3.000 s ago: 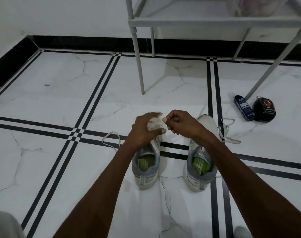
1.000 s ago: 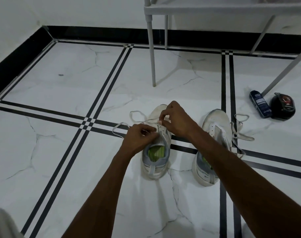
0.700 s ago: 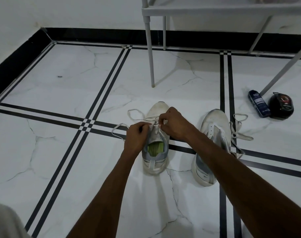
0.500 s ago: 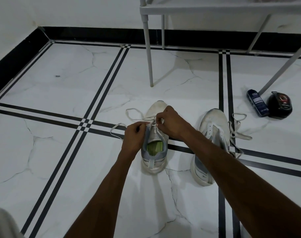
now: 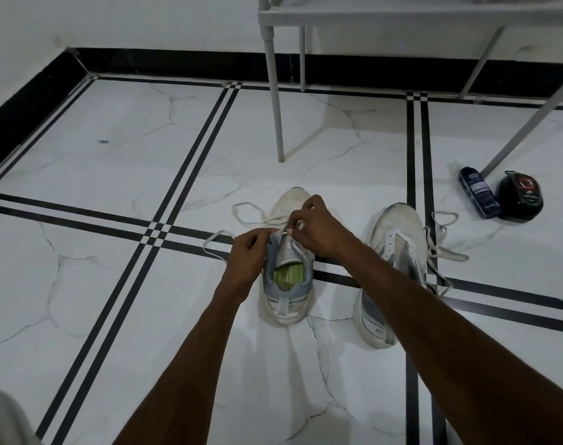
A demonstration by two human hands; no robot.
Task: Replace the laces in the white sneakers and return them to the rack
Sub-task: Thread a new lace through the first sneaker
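Observation:
Two white sneakers with grey heels stand on the marble floor. The left sneaker shows a green insole, and its white lace trails in loops to the left. My left hand grips that shoe's left eyelet edge. My right hand pinches the lace over the tongue, near the upper eyelets. To the right, the right sneaker is partly hidden by my right forearm, its loose lace spilling onto the floor. The grey rack stands at the far wall.
A dark blue bottle and a round black tin with a red label lie by the rack's right front leg. Another rack leg stands just beyond the left sneaker. A black skirting runs along the walls.
Three seconds ago both hands held the lace up above the left sneaker; they have since dropped onto its eyelets. Over the last second my right hand shifts slightly along the lace at the tongue.

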